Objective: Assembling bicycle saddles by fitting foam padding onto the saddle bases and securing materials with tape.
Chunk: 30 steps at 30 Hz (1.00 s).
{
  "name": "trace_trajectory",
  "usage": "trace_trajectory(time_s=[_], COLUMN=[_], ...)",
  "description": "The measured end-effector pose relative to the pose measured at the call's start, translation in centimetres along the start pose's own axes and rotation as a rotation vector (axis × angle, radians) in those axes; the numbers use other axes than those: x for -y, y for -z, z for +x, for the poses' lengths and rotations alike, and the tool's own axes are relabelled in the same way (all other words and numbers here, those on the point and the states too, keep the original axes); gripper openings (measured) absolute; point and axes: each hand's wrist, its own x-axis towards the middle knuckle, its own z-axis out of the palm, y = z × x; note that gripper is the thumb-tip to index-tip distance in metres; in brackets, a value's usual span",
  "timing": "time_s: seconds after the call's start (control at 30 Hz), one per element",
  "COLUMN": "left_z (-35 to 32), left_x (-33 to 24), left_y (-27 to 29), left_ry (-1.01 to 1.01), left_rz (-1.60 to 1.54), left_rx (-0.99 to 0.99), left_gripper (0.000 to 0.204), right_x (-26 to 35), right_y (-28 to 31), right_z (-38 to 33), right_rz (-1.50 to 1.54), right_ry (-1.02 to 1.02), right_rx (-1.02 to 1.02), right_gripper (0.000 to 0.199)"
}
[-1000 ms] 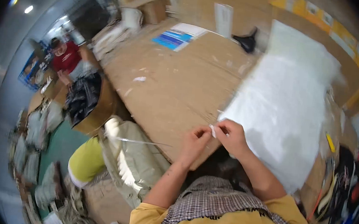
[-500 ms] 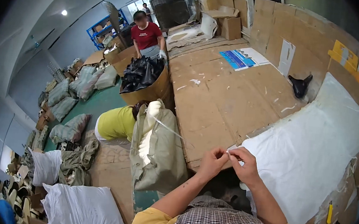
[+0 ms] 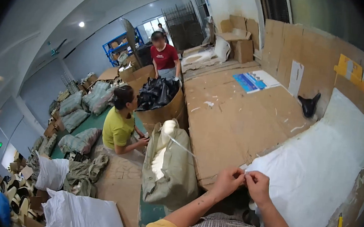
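Note:
My left hand (image 3: pixel 228 182) and my right hand (image 3: pixel 257 186) meet in front of my chest, fingertips pinched together on a thin white string (image 3: pixel 184 146). The string runs taut to the left, toward a spool of white cord atop an olive-green sack (image 3: pixel 169 167). Both hands are at the near corner of a large white woven bag (image 3: pixel 316 170) lying flat on the cardboard-covered table (image 3: pixel 234 118). Whether the fingers also pinch the bag's edge is too small to tell.
A black object (image 3: pixel 308 105) and a blue leaflet (image 3: pixel 250 81) lie on the table's far side. A person in a yellow-green shirt (image 3: pixel 118 127) crouches left of the sack beside a barrel of black bags (image 3: pixel 159 96). A person in red (image 3: pixel 164 57) stands behind. Filled sacks cover the floor at left.
The view has swung up and left, bringing the hall and the two people into sight. My hands stay pinched together on the string by the white bag's corner.

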Motion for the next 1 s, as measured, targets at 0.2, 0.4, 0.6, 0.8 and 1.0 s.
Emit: trace_trajectory(time_s=[0.2, 0.4, 0.6, 0.8, 1.0], left_z=[-0.9, -1.0, -1.4, -2.0, -1.6], left_x=[0.8, 0.8, 1.3, 1.7, 1.4], left_y=[2.8, 5.7, 6.4, 6.1, 5.3], left_ry=[-0.277, -0.358, -0.372, -0.375, -0.315], left_rz=[0.246, 0.401, 0.425, 0.433, 0.261], left_rx=[-0.119, -0.270, -0.271, -0.240, -0.209], left_gripper=[0.014, 0.009, 0.012, 0.012, 0.011], right_x=[0.9, 2.1, 2.3, 3.0, 2.9], right_y=[-3.3, -5.9, -7.4, -7.0, -5.6], right_z=[0.6, 1.5, 1.2, 0.7, 0.9], right_rz=[-0.109, -0.203, -0.192, -0.186, -0.249], right_ry=[0.140, 0.165, 0.196, 0.243, 0.317], right_rx=[-0.014, 0.050, -0.031, -0.003, 0.035], right_gripper=[0.005, 0.007, 0.006, 0.007, 0.006])
